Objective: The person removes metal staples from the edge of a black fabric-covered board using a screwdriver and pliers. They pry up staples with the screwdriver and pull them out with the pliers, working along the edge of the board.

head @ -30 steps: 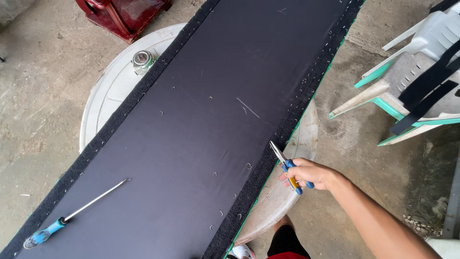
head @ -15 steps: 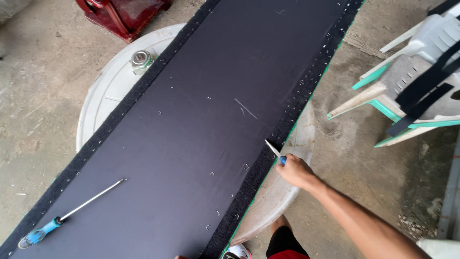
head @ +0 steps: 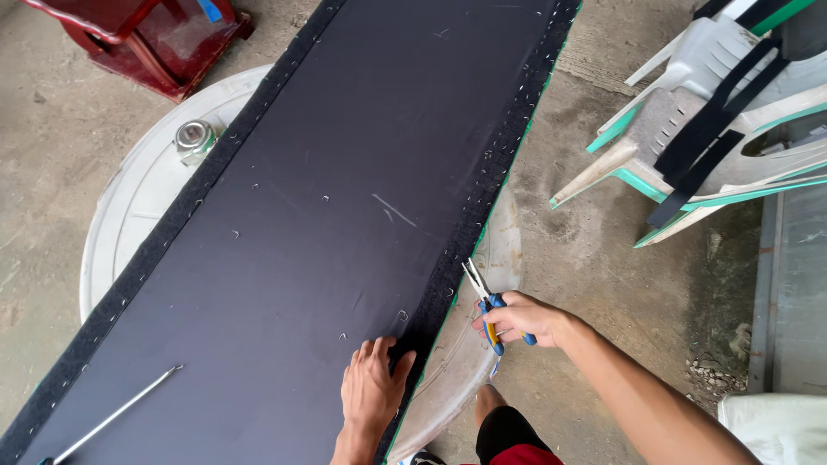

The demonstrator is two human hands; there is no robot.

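Observation:
A long panel covered in black fabric (head: pixel 327 189) runs diagonally across the view, with staples dotted along its fuzzy dark edges. My left hand (head: pixel 372 387) lies flat on the fabric near the right edge, fingers apart. My right hand (head: pixel 525 317) is closed around pliers with blue and yellow handles (head: pixel 487 303). Their thin jaws point at the panel's right edge and sit just beside it. A long screwdriver (head: pixel 116 415) with a metal shaft lies on the fabric at the lower left.
The panel rests on a white round drum top (head: pixel 129 198) with a metal cap (head: pixel 195 138). A dark red stool (head: pixel 146 39) stands at the top left. Stacked white and green plastic chairs (head: pixel 715 112) with black straps stand at the right on the concrete floor.
My left hand has come into view and now presses on the fabric. My right hand with the pliers has moved back slightly from the edge, and the camera has shifted.

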